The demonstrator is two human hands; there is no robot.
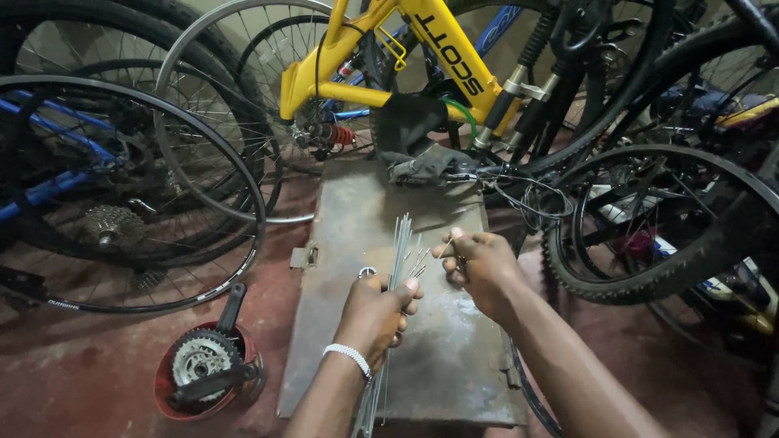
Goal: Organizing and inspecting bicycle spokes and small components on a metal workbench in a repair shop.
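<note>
1. the grey metal sheet [454, 357] lies flat on the red floor [81, 373], its far edge under the yellow bicycle frame [454, 57]; its near right quarter is bare.
2. the left hand [375, 312] is clamped around a bundle of steel spokes [399, 243], which fans up toward the sheet's far edge and runs down past the wrist, off the near edge.
3. the right hand [479, 264], just beside the left but apart from it, pinches a single spoke [445, 246] between thumb and fingers.
4. a knobby tyre [649, 276] crowds the sheet's right edge; a spoked wheel with a cassette [114, 223] stands off the left edge.
5. a dark rag [422, 162] and loose cables [527, 199] lie at the far right corner.
6. a red bowl [166, 389] off the near left corner holds a chainring crankset [207, 369].
</note>
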